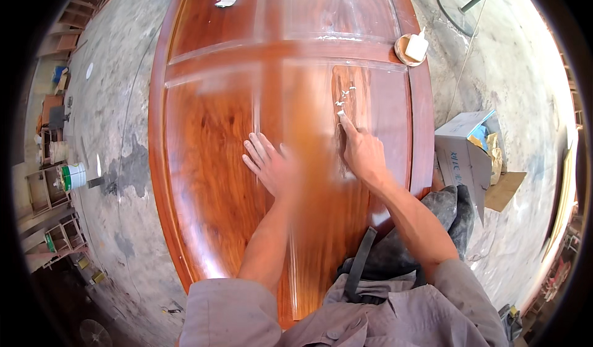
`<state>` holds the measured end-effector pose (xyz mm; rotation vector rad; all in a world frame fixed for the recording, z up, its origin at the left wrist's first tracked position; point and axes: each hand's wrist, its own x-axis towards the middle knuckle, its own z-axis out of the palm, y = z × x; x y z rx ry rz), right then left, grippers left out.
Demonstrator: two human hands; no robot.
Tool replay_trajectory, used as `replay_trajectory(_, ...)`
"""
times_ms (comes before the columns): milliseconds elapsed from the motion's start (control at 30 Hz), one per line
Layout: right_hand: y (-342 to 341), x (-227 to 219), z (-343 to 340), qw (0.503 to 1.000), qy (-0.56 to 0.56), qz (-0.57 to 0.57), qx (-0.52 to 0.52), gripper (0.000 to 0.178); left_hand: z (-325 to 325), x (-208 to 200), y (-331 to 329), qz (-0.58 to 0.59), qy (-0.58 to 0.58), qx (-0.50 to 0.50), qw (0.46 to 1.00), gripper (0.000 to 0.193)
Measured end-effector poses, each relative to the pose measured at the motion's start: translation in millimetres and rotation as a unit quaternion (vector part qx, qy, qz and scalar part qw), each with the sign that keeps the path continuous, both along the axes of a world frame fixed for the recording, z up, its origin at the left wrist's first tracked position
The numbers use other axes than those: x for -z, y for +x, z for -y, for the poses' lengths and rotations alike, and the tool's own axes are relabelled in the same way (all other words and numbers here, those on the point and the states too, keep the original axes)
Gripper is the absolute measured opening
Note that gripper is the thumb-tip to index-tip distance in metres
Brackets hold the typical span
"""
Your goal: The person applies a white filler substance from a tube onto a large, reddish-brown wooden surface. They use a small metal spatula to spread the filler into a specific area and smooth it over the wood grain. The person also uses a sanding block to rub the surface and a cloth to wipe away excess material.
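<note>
A large glossy red-brown wooden door (216, 118), with framed panels, lies flat in front of me. My left hand (270, 163) rests on it near the middle moulding, fingers spread and holding nothing. On the right panel, my right hand (361, 149) points its index finger at the wood, the other fingers curled in. White stuff shows at that fingertip, just below several small white dabs (344, 93) on a streaky, darker patch of grain. A blurred brown vertical band hides part of the door between my hands.
A round dish holding a white squeeze bottle (417, 47) sits on the door's right edge. A crumpled white scrap (227, 0) lies at the far left of the door. To the right stands an open cardboard box (460, 152); a white bucket (74, 176) is on the left.
</note>
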<state>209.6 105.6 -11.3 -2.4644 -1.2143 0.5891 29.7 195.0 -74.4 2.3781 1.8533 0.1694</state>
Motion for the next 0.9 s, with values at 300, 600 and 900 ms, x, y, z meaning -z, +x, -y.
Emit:
replay_trajectory(300,-1,15,8,0.999,0.028,0.021,-0.004,0.059,0,0,0,-0.005,-0.001,0.002,1.000,0.068)
replay_trajectory(600,-11,13,13,0.999,0.028,0.025,-0.012,0.057,1,2,-4,-0.012,-0.004,-0.002,1.000,0.069)
replay_trajectory(900,-14,16,17,1.000,0.014,0.012,-0.010,0.063,1,2,-3,-0.005,0.001,-0.002,1.000,0.069)
